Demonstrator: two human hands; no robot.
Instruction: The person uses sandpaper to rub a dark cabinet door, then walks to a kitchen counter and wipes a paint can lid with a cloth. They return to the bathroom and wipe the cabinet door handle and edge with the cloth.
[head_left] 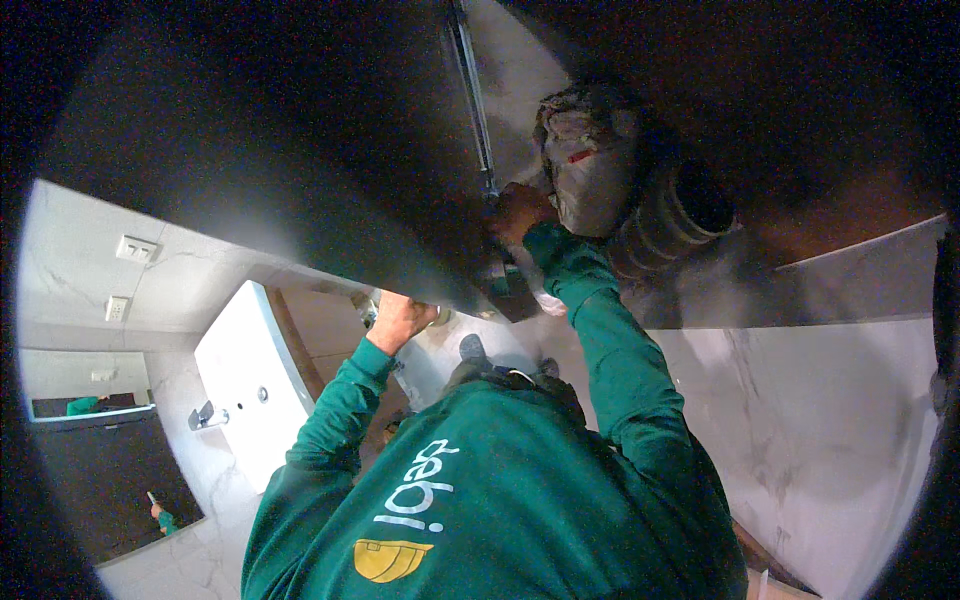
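My right hand reaches up into a dark overhead space, its fingers curled in shadow. It is at the lower end of a long thin metal rail; whether it grips the rail or something smaller is too dark to tell. Beside that hand hangs a crumpled greyish bag-like bundle with a small red mark. My left hand is lower and to the left, fingers bent, at the lower edge of a large dark panel. What lies in its fingers is hidden.
A ribbed round duct is right of the bundle. On the left are a white washbasin with a tap, a mirror, a wall switch and an outlet. Marbled wall panels are at right. My shoes show far below.
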